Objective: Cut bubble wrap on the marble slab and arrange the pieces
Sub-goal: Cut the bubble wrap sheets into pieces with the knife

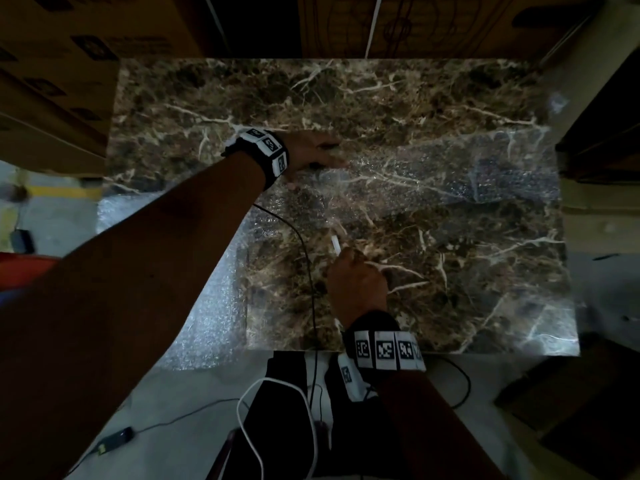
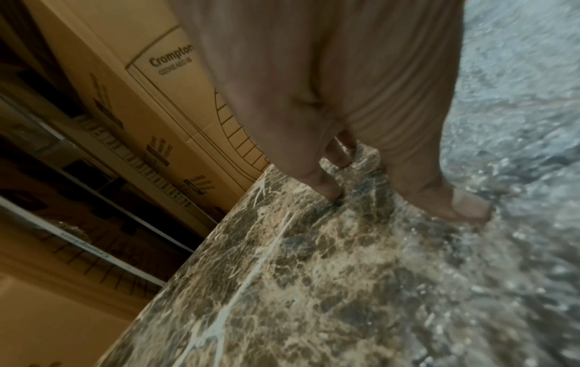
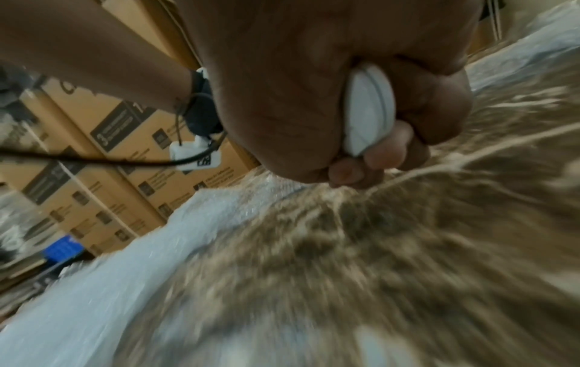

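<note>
A clear sheet of bubble wrap [image 1: 433, 168] lies across the brown veined marble slab [image 1: 346, 95] and hangs off its left edge [image 1: 207, 306]. My left hand [image 1: 318, 157] presses flat on the wrap near the slab's middle, fingertips [image 2: 470, 208] down on the sheet. My right hand [image 1: 356, 275] grips a white cutter [image 1: 335, 244], its tip pointing away from me on the wrap. In the right wrist view the cutter's white handle [image 3: 367, 109] sits inside my fist [image 3: 345, 99]. The blade itself is too small to make out.
Cardboard boxes [image 1: 69, 64] stand behind and to the left of the slab. A dark cabinet [image 1: 606, 133] is at the right. Black and white cables [image 1: 277, 410] hang from my wrists and trail over the floor near my legs.
</note>
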`<state>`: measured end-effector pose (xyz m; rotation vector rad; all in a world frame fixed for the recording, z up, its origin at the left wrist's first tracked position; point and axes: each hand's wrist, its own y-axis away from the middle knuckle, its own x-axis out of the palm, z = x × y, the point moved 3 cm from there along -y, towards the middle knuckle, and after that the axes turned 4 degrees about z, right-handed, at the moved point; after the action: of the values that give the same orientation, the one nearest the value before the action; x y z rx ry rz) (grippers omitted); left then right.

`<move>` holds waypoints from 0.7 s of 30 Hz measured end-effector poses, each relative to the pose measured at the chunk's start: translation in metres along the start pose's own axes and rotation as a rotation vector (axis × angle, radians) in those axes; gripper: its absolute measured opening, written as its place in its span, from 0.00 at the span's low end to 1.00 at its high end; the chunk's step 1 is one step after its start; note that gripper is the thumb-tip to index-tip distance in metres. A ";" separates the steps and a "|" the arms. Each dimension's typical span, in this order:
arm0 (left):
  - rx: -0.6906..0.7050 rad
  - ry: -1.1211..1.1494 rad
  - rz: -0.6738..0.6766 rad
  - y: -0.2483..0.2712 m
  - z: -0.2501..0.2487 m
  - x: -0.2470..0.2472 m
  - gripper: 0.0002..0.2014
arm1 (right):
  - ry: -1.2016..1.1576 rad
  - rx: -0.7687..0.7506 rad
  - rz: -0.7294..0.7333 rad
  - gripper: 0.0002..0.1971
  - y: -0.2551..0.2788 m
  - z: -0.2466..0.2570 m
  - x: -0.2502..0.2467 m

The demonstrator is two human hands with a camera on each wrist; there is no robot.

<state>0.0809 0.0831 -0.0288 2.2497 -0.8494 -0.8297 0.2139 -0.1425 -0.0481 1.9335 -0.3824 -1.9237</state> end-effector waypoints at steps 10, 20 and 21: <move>0.150 -0.499 -0.590 0.053 0.048 0.038 0.33 | -0.307 0.045 -0.418 0.17 -0.044 -0.040 -0.034; 0.043 -0.510 -0.617 0.068 0.098 0.119 0.32 | -0.425 0.091 -0.240 0.23 -0.042 -0.092 -0.010; 0.047 -0.497 -0.609 0.069 0.099 0.117 0.33 | -0.421 0.091 -0.239 0.22 -0.035 -0.095 -0.007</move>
<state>0.0559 -0.0744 -0.0832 2.4074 -0.3650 -1.7104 0.3062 -0.1002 -0.0589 1.6786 -0.3714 -2.5179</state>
